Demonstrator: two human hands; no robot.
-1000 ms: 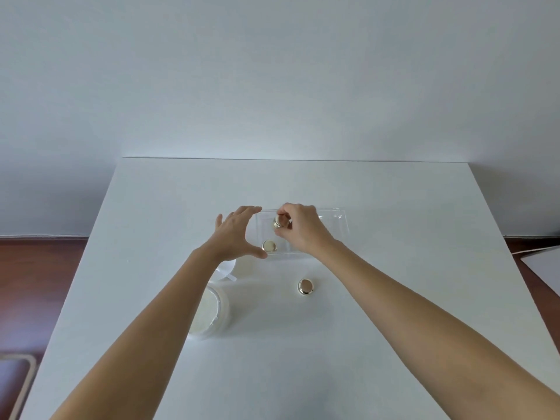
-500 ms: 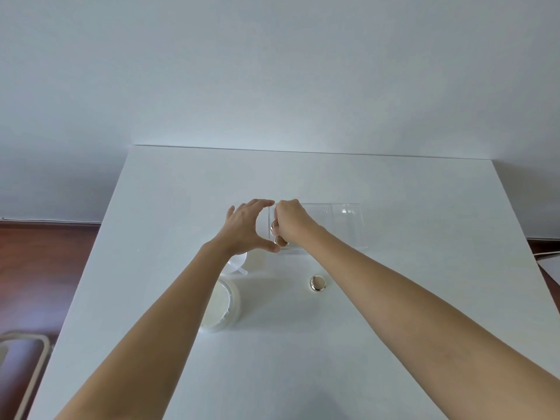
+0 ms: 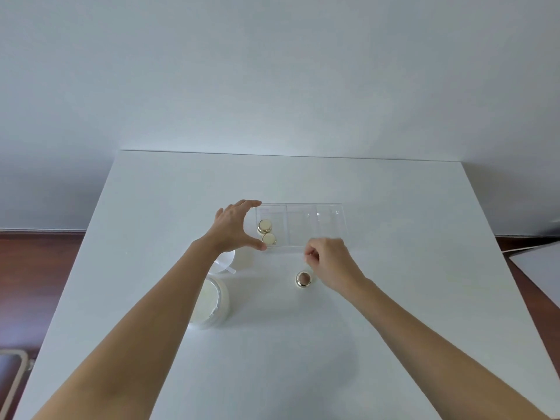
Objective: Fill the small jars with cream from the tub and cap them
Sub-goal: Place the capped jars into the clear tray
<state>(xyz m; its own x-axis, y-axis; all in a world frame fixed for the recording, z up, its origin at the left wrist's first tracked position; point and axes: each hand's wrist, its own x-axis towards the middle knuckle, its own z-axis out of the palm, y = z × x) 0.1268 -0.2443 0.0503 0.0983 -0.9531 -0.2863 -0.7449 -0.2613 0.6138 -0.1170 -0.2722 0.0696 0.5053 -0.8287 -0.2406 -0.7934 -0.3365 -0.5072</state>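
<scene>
Right hand [image 3: 330,262] pulled out of clear tray [image 3: 330,221], fingers clenched empty; left hand [image 3: 233,227] grasps tray's left end beside two capped jars [image 3: 269,238].

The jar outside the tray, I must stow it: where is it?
In the head view, the jar stands on the table nearer than the clear tray, just left of the right hand.

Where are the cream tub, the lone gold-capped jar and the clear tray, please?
cream tub [image 3: 223,300]: head view, on its right rim.
lone gold-capped jar [image 3: 304,278]: head view, on its cap top.
clear tray [image 3: 330,225]: head view, on its bare right compartment.
</scene>
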